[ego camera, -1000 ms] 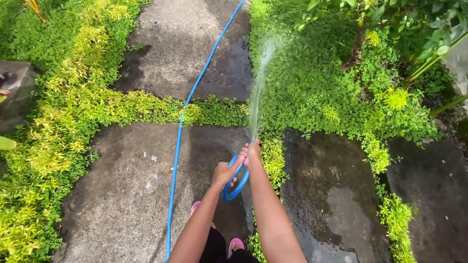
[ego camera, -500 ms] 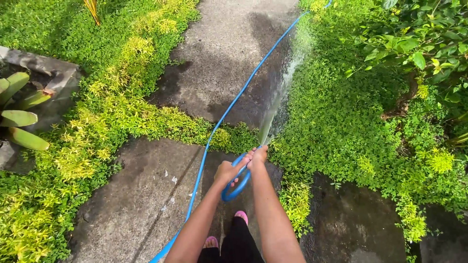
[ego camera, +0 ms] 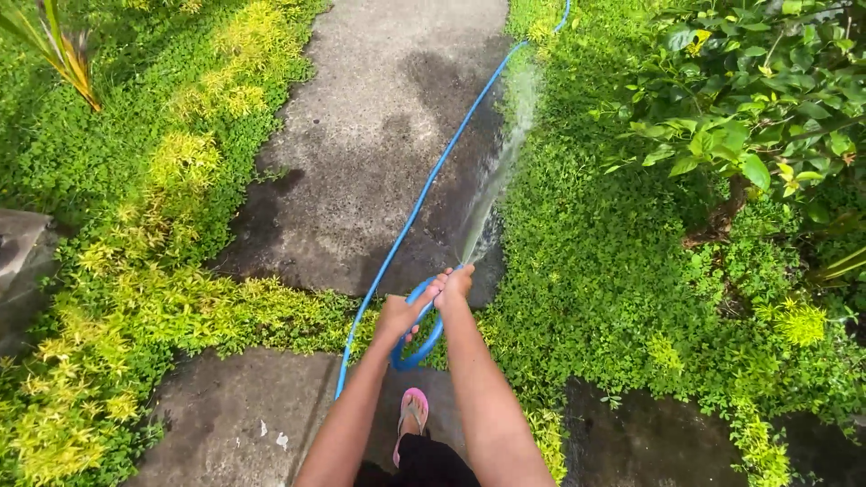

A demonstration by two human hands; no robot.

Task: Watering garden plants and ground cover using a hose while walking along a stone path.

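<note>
A blue garden hose point(ego camera: 424, 203) runs along a concrete path and loops back to my hands. My left hand point(ego camera: 397, 316) grips the looped part of the hose. Just ahead of it, my right hand point(ego camera: 453, 285) pinches the hose end. A spray of water point(ego camera: 494, 185) shoots forward and to the right from it, toward the green groundcover point(ego camera: 586, 243) beside the path.
Concrete slabs point(ego camera: 361, 153) with wet dark patches lie ahead, with yellow-green groundcover point(ego camera: 153, 271) on the left. A leafy shrub point(ego camera: 767, 99) stands at the right. My foot in a pink sandal point(ego camera: 413, 410) is on the near slab. A grey stone edge point(ego camera: 18, 261) sits far left.
I have stepped forward along the path, so the slabs and plants have slid toward me. Both hands keep the same hold on the hose, and the spray still points ahead and right.
</note>
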